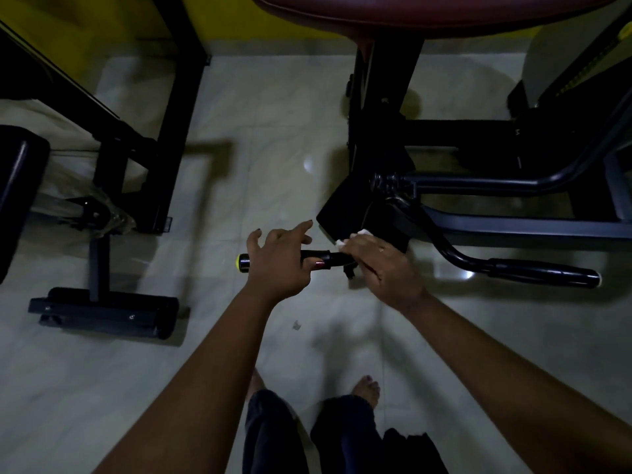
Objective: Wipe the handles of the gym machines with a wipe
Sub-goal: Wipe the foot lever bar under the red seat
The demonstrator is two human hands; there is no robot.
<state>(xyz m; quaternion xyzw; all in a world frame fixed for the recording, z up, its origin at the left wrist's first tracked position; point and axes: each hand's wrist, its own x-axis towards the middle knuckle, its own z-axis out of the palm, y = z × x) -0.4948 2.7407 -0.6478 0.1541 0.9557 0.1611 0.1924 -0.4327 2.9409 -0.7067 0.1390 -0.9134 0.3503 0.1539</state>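
Dark trouser legs (342, 436) and our bare feet (367, 388) fill the lower edge of the head view, standing on the pale tiled floor (273, 148). Both our forearms reach forward to a black handle (316, 258) with a yellow end cap (240, 261). Our left hand (277, 265) lies over the grip with its fingers spread and lifted, the thumb along the near side. Our right hand (383, 265) curls around a white wipe (345, 238), bunched at the handle's inner end by the machine's black frame. A second black handle (543, 271) sticks out to the right. Above sits a maroon seat pad (427, 12); a black bench base (102, 309) stands left.
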